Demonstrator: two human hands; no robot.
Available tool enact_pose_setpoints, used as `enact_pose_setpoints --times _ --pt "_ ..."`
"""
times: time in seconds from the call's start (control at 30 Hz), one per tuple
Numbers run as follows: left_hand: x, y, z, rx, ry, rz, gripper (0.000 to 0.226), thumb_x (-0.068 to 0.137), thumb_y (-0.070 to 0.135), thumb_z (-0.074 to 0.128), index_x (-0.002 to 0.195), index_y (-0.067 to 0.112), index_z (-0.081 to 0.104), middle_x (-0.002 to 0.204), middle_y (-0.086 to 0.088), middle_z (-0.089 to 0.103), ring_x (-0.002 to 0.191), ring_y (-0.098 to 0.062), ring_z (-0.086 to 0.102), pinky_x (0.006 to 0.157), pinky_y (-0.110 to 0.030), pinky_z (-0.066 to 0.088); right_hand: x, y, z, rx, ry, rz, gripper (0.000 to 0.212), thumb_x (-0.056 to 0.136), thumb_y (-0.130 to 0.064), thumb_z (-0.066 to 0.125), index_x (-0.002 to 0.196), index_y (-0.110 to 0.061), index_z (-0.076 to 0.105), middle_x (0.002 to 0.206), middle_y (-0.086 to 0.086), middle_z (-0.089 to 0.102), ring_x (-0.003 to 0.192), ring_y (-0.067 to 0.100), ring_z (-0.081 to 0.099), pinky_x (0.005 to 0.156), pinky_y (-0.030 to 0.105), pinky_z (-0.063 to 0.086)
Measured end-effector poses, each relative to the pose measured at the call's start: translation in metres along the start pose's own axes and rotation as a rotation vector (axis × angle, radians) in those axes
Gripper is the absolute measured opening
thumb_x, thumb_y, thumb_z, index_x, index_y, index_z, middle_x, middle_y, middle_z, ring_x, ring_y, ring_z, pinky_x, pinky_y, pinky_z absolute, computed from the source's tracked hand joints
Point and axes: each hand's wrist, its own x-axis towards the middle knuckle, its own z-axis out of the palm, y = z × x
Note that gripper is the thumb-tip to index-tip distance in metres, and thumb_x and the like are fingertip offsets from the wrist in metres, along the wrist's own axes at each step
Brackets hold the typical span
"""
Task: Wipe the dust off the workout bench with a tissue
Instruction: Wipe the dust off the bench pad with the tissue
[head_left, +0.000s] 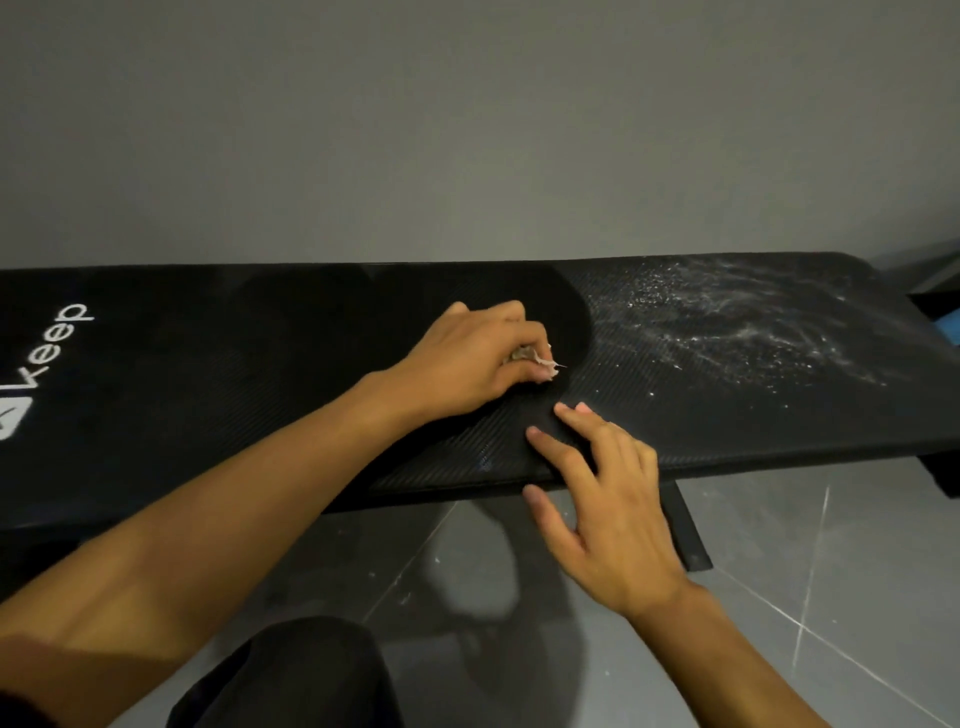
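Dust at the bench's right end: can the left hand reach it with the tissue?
Likely yes: left hand, gripping the tissue, sits beside the dust; only bare bench between, right hand rests nearer the front edge.

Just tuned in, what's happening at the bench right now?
A person is wiping a black workout bench. The left hand grips a crumpled tissue against the pad near its middle, while the right hand rests straight fingers on the near edge. White dust covers the right end of the pad. The stretch toward the Keep logo looks clean, so the job appears partly done.
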Motion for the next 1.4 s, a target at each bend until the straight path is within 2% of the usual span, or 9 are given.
enact_pose_setpoints --times 0.1,0.3,0.47,0.6,0.73,0.9,1.1,1.27,1.4 --pt "-0.005 0.005 0.004 0.021 0.043 0.008 0.021 0.093 0.049 0.060 0.108 0.036 0.067 0.099 0.013 0.051 0.086 -0.009 0.055 0.083 -0.037 0.039 -0.011 0.031 -0.026 -0.038 -0.068 -0.043 0.048 0.096 -0.045 0.051 0.136 -0.018 0.059 0.149 0.016 0.042 0.141 0.032 0.038 0.112 0.046 0.032" --pt "-0.042 0.030 0.014 -0.006 -0.047 0.242 0.022 0.091 0.053 0.056 0.105 0.040 0.067 0.094 0.020 0.042 0.079 0.006 0.039 0.077 -0.029 0.035 -0.024 0.058 -0.019 -0.062 -0.057 0.013 0.053 0.097 -0.045 0.047 0.148 -0.028 0.046 0.154 0.009 0.038 0.149 0.026 0.028 0.120 0.047 0.020" --pt "-0.029 0.024 0.007 -0.019 0.094 0.009 0.025 0.089 0.055 0.056 0.102 0.037 0.068 0.095 0.012 0.052 0.083 -0.005 0.052 0.083 -0.043 0.046 -0.023 0.053 -0.006 -0.044 0.056 0.070 0.045 0.098 -0.041 0.047 0.140 -0.028 0.052 0.146 0.010 0.045 0.145 0.027 0.035 0.118 0.048 0.022" --pt "-0.041 0.041 0.020 0.030 -0.016 0.249 0.021 0.091 0.050 0.057 0.104 0.036 0.066 0.095 0.012 0.049 0.079 -0.002 0.047 0.076 -0.032 0.039 -0.023 0.055 -0.004 -0.046 0.072 0.070 0.044 0.097 -0.039 0.049 0.140 -0.030 0.049 0.144 0.012 0.046 0.144 0.029 0.036 0.118 0.048 0.023" --pt "-0.021 0.024 0.009 -0.002 0.097 -0.013 0.026 0.089 0.055 0.056 0.103 0.036 0.068 0.099 0.009 0.055 0.086 -0.009 0.057 0.086 -0.045 0.044 -0.023 0.052 -0.003 -0.039 0.086 0.073 0.043 0.098 -0.039 0.048 0.139 -0.029 0.051 0.142 0.013 0.048 0.142 0.030 0.038 0.116 0.048 0.024" --pt "-0.035 0.041 0.020 -0.049 -0.086 0.218 0.023 0.089 0.055 0.054 0.104 0.042 0.064 0.096 0.016 0.046 0.080 0.007 0.043 0.084 -0.029 0.037 -0.022 0.055 -0.002 -0.022 0.083 0.078 0.042 0.097 -0.040 0.050 0.138 -0.030 0.052 0.141 0.012 0.048 0.141 0.029 0.039 0.115 0.047 0.024" --pt "0.006 0.017 0.015 0.001 0.071 -0.046 0.022 0.091 0.053 0.059 0.106 0.037 0.064 0.102 0.010 0.050 0.094 -0.011 0.057 0.093 -0.040 0.040 -0.021 0.054 -0.003 -0.019 0.089 0.078 0.042 0.096 -0.040 0.050 0.137 -0.030 0.052 0.140 0.011 0.049 0.141 0.028 0.040 0.115 0.047 0.025" --pt "0.001 0.035 0.022 -0.020 -0.130 0.226 0.021 0.093 0.054 0.054 0.109 0.042 0.060 0.097 0.016 0.044 0.083 0.003 0.047 0.088 -0.024 0.031 -0.022 0.056 -0.001 -0.027 0.098 0.075 0.041 0.097 -0.041 0.048 0.136 -0.031 0.051 0.140 0.010 0.048 0.140 0.028 0.039 0.113 0.048 0.026" --pt "0.039 0.012 0.015 0.006 0.038 -0.029 0.019 0.094 0.051 0.059 0.106 0.037 0.063 0.100 0.011 0.050 0.090 -0.007 0.055 0.098 -0.041 0.039 -0.022 0.054 -0.001 -0.027 0.098 0.081 0.042 0.096 -0.041 0.050 0.136 -0.031 0.051 0.140 0.010 0.049 0.140 0.027 0.040 0.112 0.050 0.028"
